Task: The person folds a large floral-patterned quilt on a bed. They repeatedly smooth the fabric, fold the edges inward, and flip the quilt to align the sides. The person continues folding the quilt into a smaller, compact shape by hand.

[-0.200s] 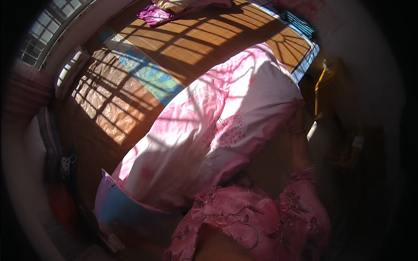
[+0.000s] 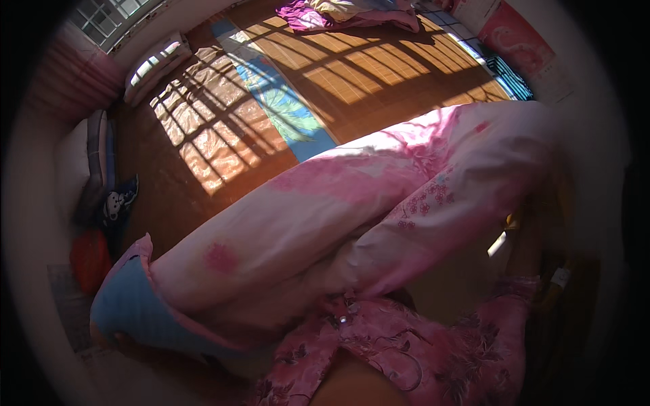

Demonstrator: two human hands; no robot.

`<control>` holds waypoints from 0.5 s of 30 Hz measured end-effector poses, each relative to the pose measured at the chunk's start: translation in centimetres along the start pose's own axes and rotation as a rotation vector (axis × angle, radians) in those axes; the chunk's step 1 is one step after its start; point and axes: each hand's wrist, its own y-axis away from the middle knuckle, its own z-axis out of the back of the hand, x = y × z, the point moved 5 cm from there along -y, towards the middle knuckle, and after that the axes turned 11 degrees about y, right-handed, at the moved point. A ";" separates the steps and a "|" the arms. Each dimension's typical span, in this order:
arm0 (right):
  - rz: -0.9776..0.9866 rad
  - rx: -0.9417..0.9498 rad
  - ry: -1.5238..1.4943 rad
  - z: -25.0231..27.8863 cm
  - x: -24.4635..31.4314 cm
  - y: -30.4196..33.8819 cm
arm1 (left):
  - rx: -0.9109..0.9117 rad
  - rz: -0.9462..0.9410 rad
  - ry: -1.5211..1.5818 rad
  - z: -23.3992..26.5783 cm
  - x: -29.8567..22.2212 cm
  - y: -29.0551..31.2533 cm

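Observation:
A long pink quilt (image 2: 352, 203) with a flower print and a pale blue underside (image 2: 128, 304) hangs in front of me, bunched into a thick roll that slopes from lower left to upper right. My right forearm, in a pink floral sleeve (image 2: 508, 304), rises in shadow to the quilt's raised right end. My right hand (image 2: 536, 215) is dark there and seems to grip the cloth from below. My left hand is hidden behind the quilt. Only my floral garment (image 2: 379, 338) shows under the roll.
Below lies a bed with a woven mat (image 2: 365, 74) striped by window shadows, and a blue patterned sheet (image 2: 284, 101). A crumpled purple and cream blanket (image 2: 345, 13) sits at its far end. Pillows (image 2: 101, 155) and a red cushion (image 2: 88, 260) are stacked on the left, below a window (image 2: 108, 17).
The quilt's raised right end has swung further right and the roll now lies flatter across the view.

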 end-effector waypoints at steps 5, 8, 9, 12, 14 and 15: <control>0.266 0.100 0.015 -8.8 9.4 -7.4 | 0.088 -0.261 -0.037 -8.7 -10.8 -5.0; 0.316 0.193 0.094 -16.9 10.2 -11.8 | 0.325 -0.057 0.040 -23.2 -12.7 -6.2; 0.261 0.397 0.023 -19.1 5.7 -16.1 | 0.403 0.055 0.029 -28.8 -14.6 -5.9; 0.362 0.395 -0.100 -28.0 6.7 -29.7 | 0.318 -0.027 -0.173 -37.8 -12.3 -13.9; 0.390 0.370 -0.253 -34.1 10.7 -37.2 | 0.198 -0.177 -0.055 -44.0 -16.7 -15.1; 0.323 0.388 -0.331 -37.1 13.2 -37.9 | 0.138 -0.212 -0.176 -46.5 -20.8 -16.1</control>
